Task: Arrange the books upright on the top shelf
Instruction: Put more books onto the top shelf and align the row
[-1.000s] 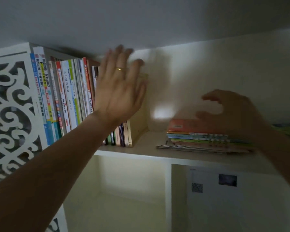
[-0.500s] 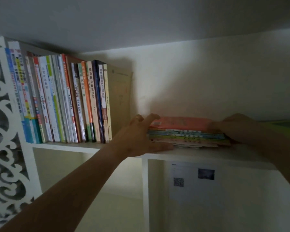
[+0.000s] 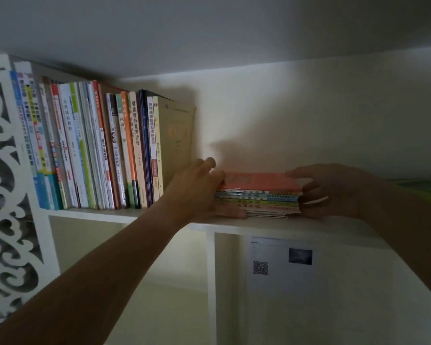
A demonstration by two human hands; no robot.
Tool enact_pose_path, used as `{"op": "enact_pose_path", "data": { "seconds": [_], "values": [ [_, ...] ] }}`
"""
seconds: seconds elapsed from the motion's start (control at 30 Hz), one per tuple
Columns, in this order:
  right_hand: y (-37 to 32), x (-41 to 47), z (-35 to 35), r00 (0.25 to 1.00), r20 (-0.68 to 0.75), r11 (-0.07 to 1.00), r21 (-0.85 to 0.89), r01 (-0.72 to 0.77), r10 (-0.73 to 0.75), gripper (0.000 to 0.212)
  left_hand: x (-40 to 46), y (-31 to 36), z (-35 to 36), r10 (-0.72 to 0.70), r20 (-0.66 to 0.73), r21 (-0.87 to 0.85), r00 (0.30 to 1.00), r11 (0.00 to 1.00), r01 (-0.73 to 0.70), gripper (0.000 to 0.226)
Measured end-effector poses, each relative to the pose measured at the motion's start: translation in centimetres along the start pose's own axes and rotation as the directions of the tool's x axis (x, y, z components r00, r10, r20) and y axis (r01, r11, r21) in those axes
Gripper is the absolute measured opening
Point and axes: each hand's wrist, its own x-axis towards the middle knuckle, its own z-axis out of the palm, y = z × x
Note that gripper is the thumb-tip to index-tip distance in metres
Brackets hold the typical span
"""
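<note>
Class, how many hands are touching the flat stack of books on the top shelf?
2. The left hand grips the stack of books at its left end; the right hand holds its right end.

— Where are we watching from?
— One wide head-worn view, close in, tilted up at the top shelf [image 3: 271, 224] with the ceiling [image 3: 209, 28] above.
— And the framing?
— Fretwork side panel [image 3: 8, 195] hard left, lower compartments below. No second view.
</note>
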Motion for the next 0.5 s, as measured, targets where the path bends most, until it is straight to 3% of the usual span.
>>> {"op": "enact_pose_path", "data": {
  "seconds": [0.07,0.2,0.3,0.37,0.5],
  "values": [
    [-0.4,0.3,-0.1,0.998,0.027,0.993,0.102,-0.064,0.062,0.031,0.5,0.0,-0.1,0.139,0.012,0.110,0.990,0.984,-0.139,0.100],
    [-0.8,1.2,0.5,0.982,0.103,0.920,0.344,-0.186,0.160,0.038,0.4,0.4,0.2,0.250,-0.011,0.173,0.968,0.954,-0.245,0.097],
    [-2.1,1.3,1.1,0.984,0.141,0.897,0.414,-0.158,0.108,0.036,0.5,0.0,0.0,0.317,-0.010,0.188,0.948,0.932,-0.310,0.081],
    [-3.5,1.1,1.6,0.991,0.128,0.893,0.442,-0.080,0.026,0.033,0.7,-0.6,-0.1,0.297,0.015,0.091,0.955,0.950,-0.297,0.066],
    [-6.8,1.0,3.3,0.971,0.136,0.901,0.417,0.123,-0.196,0.034,0.7,-1.7,-0.9,0.035,0.008,-0.266,0.999,0.964,-0.031,0.058]
  ]
}}
